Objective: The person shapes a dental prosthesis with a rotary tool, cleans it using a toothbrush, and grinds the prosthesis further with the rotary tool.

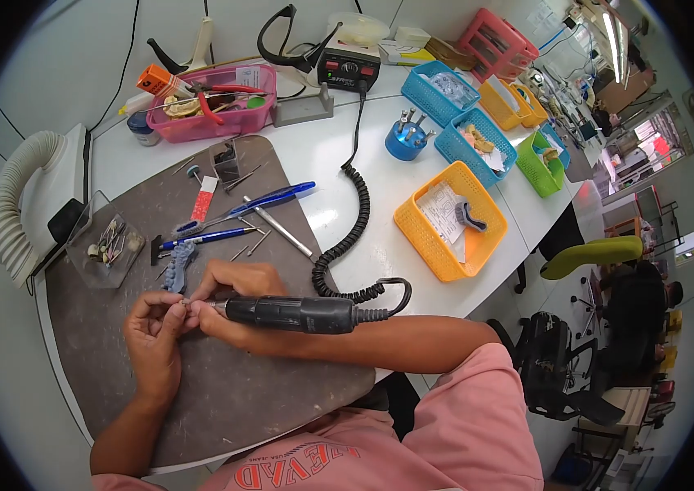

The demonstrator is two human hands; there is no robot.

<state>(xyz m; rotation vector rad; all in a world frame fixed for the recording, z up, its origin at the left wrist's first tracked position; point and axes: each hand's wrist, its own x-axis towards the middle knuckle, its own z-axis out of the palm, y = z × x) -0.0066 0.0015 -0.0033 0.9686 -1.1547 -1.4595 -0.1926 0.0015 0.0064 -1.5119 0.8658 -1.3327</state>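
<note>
My right hand is wrapped round a black rotary handpiece, its metal tip pointing left. My left hand pinches a tiny piece right at that tip; the fingers cover most of it and I cannot make out its kind. Both hands meet over a grey-brown work mat. Just beyond the fingertips lies a blue-grey dental model. Past it are a blue-handled tool, a blue pen-like tool, a silver rod and several small burs.
A coiled cord links the handpiece to a black control box. On the left stand a clear tray of small tools and a ribbed hose. A pink basket, a yellow basket and blue baskets line the back and right.
</note>
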